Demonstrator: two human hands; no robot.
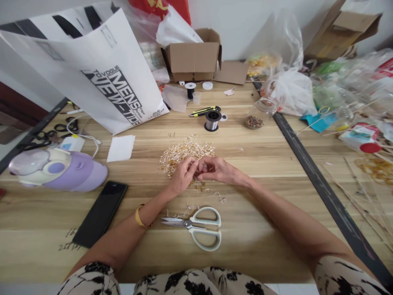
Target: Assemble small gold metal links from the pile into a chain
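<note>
Many tiny gold-and-silver pieces (181, 152) lie well back from the near edge of the bench (264, 233), likely light, slippery, best nipped at 1 end. My left hand (184, 174) and right hand (215, 167) curl together; gripping what, I cannot tell.

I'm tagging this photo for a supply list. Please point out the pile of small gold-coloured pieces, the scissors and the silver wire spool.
Pile of small gold-coloured pieces (184, 150): head view, its middle.
Scissors (187, 223): head view, the pivot.
Silver wire spool (212, 124): head view, the wound wire.
</note>
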